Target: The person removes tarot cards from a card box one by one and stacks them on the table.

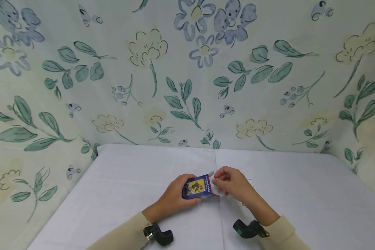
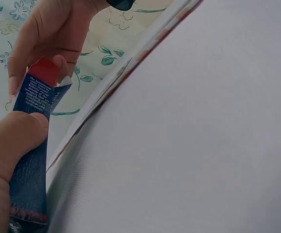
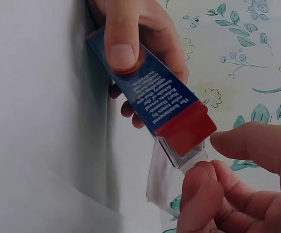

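Note:
A small blue card box [image 1: 195, 186] with a yellow picture panel and "Universal Waite" lettering is held over the white table. My left hand [image 1: 178, 192] grips it round its closed end, thumb along one narrow side. At the other end the box is open, its red-edged flap [image 3: 189, 128] and a white inner flap [image 1: 217, 189] sticking out. My right hand [image 1: 232, 182] has its fingers curled at these flaps, fingertips on a small white tab. Behind the right hand, a flat white-edged piece [image 1: 250, 182] lies mostly hidden on the table.
A white cloth covers the table [image 1: 143, 170], with a crease running down its middle. Floral fabric [image 1: 187, 86] hangs behind it and at both sides. Each wrist wears a black camera mount, the left one [image 1: 158, 234] close over the cloth.

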Demonstrator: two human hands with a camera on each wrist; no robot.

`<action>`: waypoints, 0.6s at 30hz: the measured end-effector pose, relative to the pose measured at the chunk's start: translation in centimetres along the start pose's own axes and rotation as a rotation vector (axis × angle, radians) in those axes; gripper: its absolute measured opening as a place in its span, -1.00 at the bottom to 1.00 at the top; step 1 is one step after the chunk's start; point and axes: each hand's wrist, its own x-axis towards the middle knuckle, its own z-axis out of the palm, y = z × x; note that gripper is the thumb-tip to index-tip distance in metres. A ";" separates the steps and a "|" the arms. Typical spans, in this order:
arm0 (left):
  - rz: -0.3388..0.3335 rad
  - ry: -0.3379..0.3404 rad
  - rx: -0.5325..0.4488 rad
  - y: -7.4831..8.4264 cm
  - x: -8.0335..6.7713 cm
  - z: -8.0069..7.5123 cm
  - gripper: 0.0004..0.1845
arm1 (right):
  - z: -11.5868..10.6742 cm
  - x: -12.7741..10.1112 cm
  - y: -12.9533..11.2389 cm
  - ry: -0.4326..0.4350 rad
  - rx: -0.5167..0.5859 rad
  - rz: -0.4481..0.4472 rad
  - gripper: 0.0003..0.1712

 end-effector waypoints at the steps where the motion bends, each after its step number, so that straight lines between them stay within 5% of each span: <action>1: 0.003 0.001 -0.001 0.0 0.1 0.0 -0.24 | 0.0 0.0 0.0 0.001 0.001 0.002 -0.82; 18: 0.043 0.003 -0.010 0.6 -0.2 -0.1 -0.21 | 0.4 -1.5 0.7 0.037 -0.059 -0.026 -0.79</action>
